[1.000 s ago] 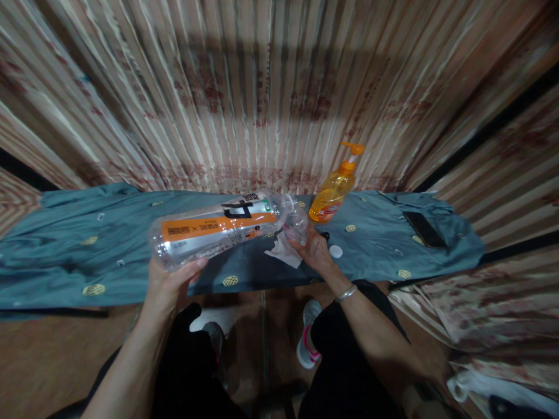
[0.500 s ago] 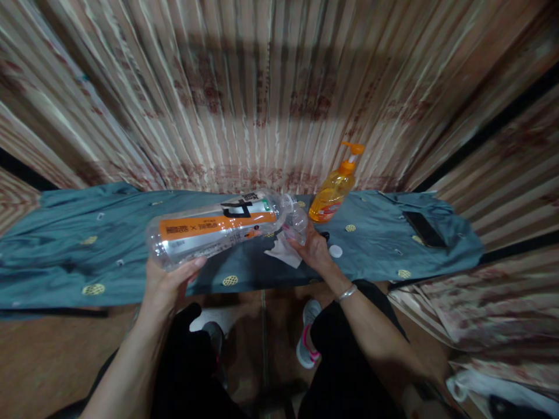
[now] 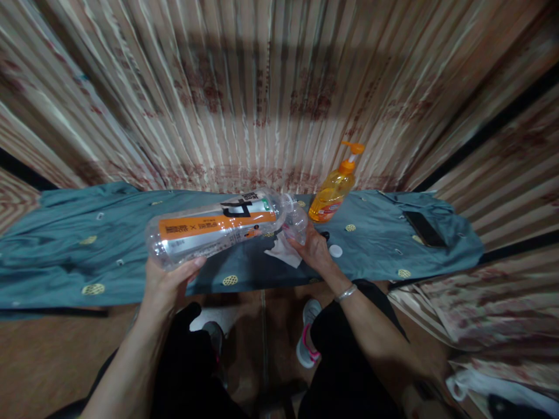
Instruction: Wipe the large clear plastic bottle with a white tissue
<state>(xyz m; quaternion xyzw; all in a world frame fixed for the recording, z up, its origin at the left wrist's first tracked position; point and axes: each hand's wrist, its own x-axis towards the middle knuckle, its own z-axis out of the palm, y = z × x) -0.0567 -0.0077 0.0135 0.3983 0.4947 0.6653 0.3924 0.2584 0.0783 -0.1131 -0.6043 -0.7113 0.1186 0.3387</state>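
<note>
My left hand (image 3: 168, 282) is wrapped around the base end of a large clear plastic bottle (image 3: 218, 227) with an orange and silver label. The bottle is tipped almost level, its neck pointing right. At that neck, my right hand (image 3: 315, 249) grips a small clear plastic container (image 3: 297, 224); its exact kind is hard to make out. The bottle's mouth meets or overlaps the container, and I cannot tell whether they touch. Any liquid passing between them is not discernible. Below the container lies a crumpled white tissue (image 3: 283, 252), close to my right fingers.
An orange pump bottle (image 3: 331, 195) stands just behind my right hand. A white bottle cap (image 3: 335, 251) and a small black object (image 3: 325, 235) lie beside that hand. Farther right is a black phone (image 3: 423, 228). A teal patterned cloth (image 3: 126, 250) covers the narrow table before a curtain (image 3: 244, 93).
</note>
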